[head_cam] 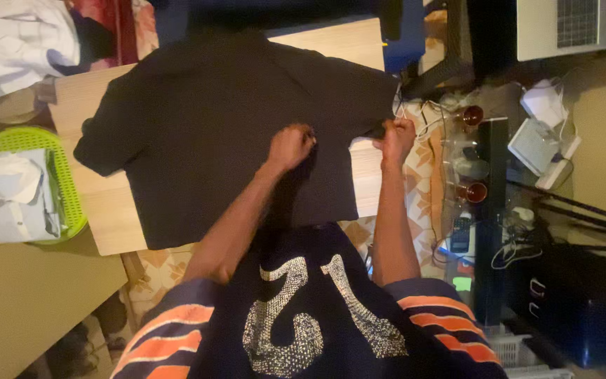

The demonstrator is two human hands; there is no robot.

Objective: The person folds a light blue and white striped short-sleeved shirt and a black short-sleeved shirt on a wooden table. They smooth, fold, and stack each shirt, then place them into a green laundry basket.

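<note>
A black short-sleeved shirt (212, 133) lies spread flat on a light wooden table (106, 210). My left hand (290, 146) rests on the shirt near its middle right, fingers closed and pinching the fabric. My right hand (395, 137) is closed on the shirt's right sleeve edge at the table's right side. Both forearms reach up from my dark jersey with orange-striped sleeves (303, 316) at the bottom of the view.
A green basket (64, 182) holding a folded white shirt (12, 196) stands at the left. A pile of white clothes (15, 42) lies top left. Cables, white adapters (538, 144), small cups (473, 191) and a laptop (569, 24) crowd the right.
</note>
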